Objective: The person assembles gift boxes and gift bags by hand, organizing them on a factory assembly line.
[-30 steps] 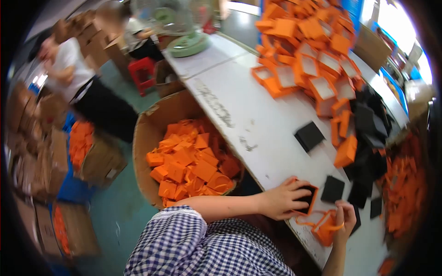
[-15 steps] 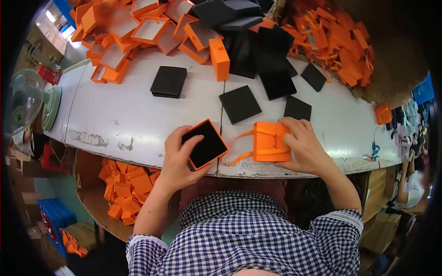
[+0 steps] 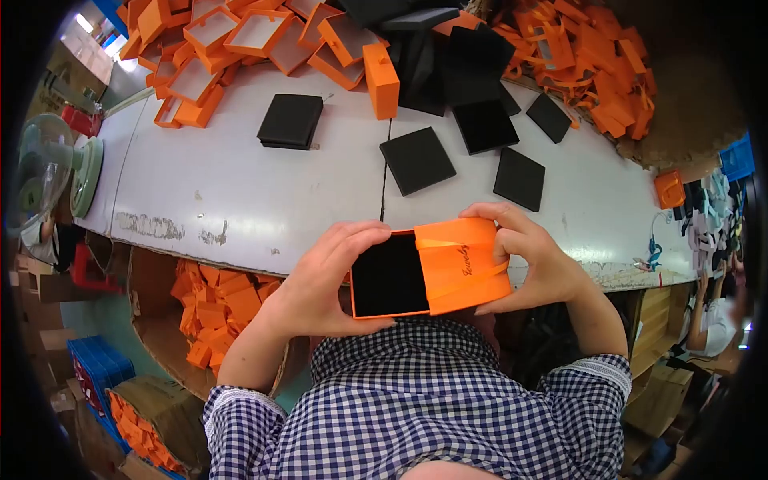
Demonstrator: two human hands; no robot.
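Note:
My left hand [image 3: 324,280] grips an orange tray with a black inside [image 3: 389,276] by its left end, fingers along the top and bottom edges. My right hand [image 3: 540,260] is closed round the right end of an orange sleeve [image 3: 466,264] with an orange ribbon and dark lettering. The tray's right end meets the sleeve's left opening; how far it reaches inside is hidden. Both parts are held over the table's front edge. Beyond them on the table lie a black square pad [image 3: 418,161] and another black pad [image 3: 519,178].
Orange trays [image 3: 260,34] are heaped at the back left of the white table [image 3: 184,176]. A black stack [image 3: 290,121] lies before them. Orange sleeves [image 3: 600,64] pile up at the back right. A carton of orange pieces [image 3: 220,308] stands below left; a co-worker [image 3: 716,324] is far right.
The tray and the sleeve, apart before, have come together end to end. My left hand has moved right with the tray, and the sleeve has come nearer to my body.

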